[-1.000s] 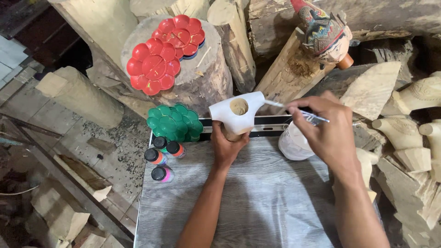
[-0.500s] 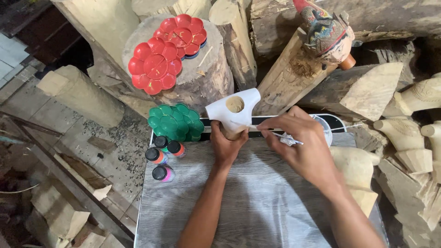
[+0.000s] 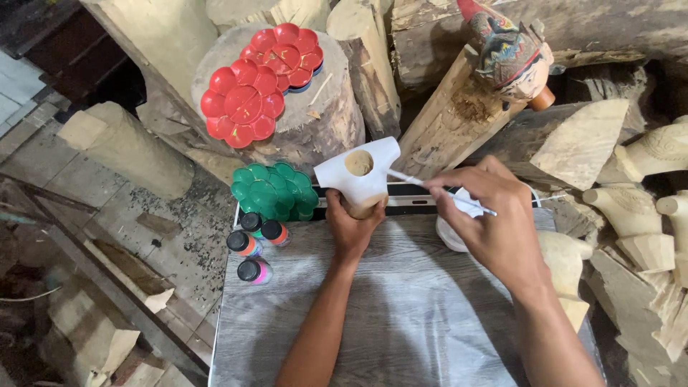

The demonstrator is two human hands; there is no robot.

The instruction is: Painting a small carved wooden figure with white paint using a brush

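Note:
My left hand [image 3: 350, 226] grips the lower end of a white-coated wooden torso piece [image 3: 358, 172], held upright over the far edge of the grey wood-grain board [image 3: 401, 315]. Its neck hole shows bare wood. My right hand [image 3: 494, 222] holds a thin paintbrush [image 3: 437, 190], whose tip touches the piece's right shoulder. A white paint cup [image 3: 450, 233] sits partly hidden under my right hand.
A green flower-shaped palette [image 3: 274, 192] and three small paint bottles [image 3: 254, 244] stand at the board's far left. Red palettes [image 3: 258, 82] lie on a log stump. A painted puppet head [image 3: 510, 57] rests on logs behind; unpainted carved pieces [image 3: 631, 208] lie at right.
My right hand dipped down toward the paint cup, then came back up left, bringing the brush tip to the white piece. My left hand kept the piece steady.

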